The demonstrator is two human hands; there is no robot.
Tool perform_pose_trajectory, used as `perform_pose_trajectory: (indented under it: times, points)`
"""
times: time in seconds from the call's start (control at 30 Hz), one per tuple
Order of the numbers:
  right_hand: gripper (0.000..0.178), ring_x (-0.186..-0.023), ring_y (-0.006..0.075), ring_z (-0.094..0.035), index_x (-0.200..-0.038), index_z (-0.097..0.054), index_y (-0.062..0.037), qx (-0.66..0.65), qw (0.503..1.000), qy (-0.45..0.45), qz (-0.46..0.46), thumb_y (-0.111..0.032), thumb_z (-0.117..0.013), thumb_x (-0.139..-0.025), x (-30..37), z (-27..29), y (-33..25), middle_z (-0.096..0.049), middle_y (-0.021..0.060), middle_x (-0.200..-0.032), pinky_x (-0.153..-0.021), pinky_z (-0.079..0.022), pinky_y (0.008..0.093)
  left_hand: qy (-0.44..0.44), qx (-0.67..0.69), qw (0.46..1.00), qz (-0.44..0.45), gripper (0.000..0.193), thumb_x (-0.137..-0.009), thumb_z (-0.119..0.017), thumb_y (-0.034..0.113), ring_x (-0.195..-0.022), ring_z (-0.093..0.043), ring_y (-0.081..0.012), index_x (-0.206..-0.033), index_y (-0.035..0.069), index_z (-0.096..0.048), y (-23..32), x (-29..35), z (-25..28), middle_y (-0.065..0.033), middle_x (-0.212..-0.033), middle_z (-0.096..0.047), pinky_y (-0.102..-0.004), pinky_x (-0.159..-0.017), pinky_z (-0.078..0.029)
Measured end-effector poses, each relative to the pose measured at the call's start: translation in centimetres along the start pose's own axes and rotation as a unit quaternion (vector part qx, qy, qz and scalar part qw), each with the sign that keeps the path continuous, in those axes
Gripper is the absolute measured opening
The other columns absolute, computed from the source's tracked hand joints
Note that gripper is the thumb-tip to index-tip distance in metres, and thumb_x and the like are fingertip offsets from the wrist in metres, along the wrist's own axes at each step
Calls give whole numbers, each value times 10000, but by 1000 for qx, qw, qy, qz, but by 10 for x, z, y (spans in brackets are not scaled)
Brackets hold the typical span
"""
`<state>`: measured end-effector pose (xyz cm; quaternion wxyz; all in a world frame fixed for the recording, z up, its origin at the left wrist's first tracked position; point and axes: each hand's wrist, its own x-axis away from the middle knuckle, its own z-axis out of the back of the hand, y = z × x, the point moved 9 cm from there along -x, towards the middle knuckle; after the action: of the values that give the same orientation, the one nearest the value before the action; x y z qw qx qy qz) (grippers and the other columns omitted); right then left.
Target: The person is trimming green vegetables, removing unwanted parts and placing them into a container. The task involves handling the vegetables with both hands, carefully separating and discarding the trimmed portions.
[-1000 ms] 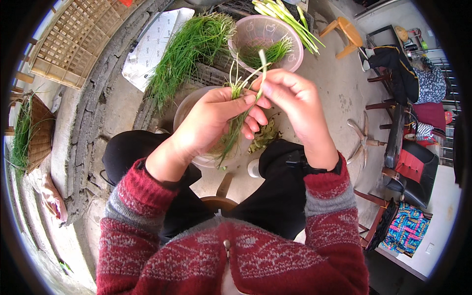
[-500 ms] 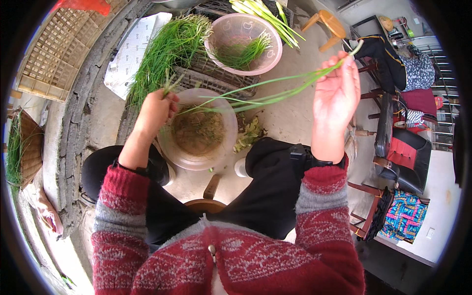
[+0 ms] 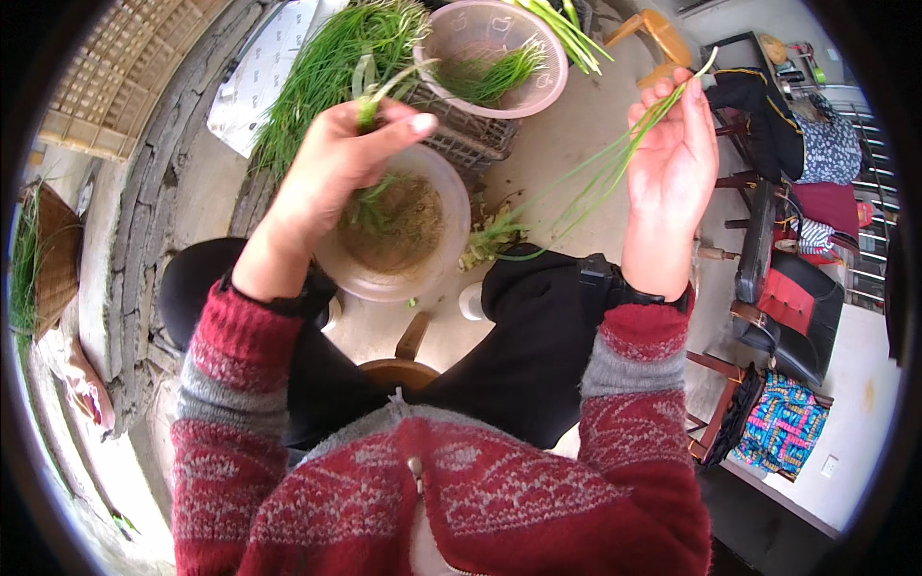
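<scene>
My left hand [image 3: 331, 163] is closed round a small bunch of thin spring onions [image 3: 369, 108], its thumb stretched out to the right and pale root ends poking up past the fingers. It is raised over the near end of a heaped pile of spring onions [image 3: 336, 72] and the upper left of a translucent basin [image 3: 455, 240]. Scraps and soil-coloured matter lie inside the basin. Farther right, my right hand [image 3: 675, 154], palm up, pinches a few long spring onions [image 3: 615, 163] by their white ends; the green leaves trail down to the left. A pink colander [image 3: 555, 82] holds cleaned-looking spring onions [image 3: 504, 77].
The colander rests on a dark plastic crate [image 3: 490, 139]. Thick pale-green stalks [image 3: 569, 34] lie behind it. Leafy trimmings [image 3: 488, 235] sit on the floor right of the basin. A wooden stool [image 3: 648, 34] and chairs [image 3: 789, 302] stand right; a woven tray [image 3: 125, 77] is at left.
My left hand has risen and moved right, its thumb now extended. My right hand has shifted slightly up and right; its spring onions have swung from reaching over the basin to hanging down.
</scene>
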<state>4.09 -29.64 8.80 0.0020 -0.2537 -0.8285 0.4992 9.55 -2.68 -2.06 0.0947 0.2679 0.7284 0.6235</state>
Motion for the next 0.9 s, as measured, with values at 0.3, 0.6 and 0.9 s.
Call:
perform_pose_trajectory:
  times: [0.3, 0.6, 0.9]
  points:
    - [237, -874, 196, -519, -1110, -546, 42, -94, 995, 14, -25, -151, -551, -973, -15, -7, 11, -551, 107, -936, -769, -459, 305, 14, -5, 999, 43, 210, -904, -642, 207, -447, -256, 1, -982, 19, -696, -9, -2, -5, 116, -543, -387, -198, -428, -156]
    - [214, -899, 225, -567, -1084, -563, 42, -196, 971, -91, -100, -140, -544, -974, -25, -13, 4, -595, 121, -958, -802, -479, 346, -44, 25, 998, 33, 207, -904, -630, 185, -448, -258, 12, -1020, 21, -683, -13, 2, -9, 125, -567, -397, -184, -425, -167]
    - [193, -877, 219, -548, -1072, -548, 58, -195, 976, -54, -76, -107, -537, -971, -23, -11, 1, -564, 131, -931, -788, -481, 332, -150, -113, 977, -103, 291, -813, -710, -14, -627, -449, 10, -1098, 45, -697, 9, 18, -35, 87, -738, -602, -167, -625, -407]
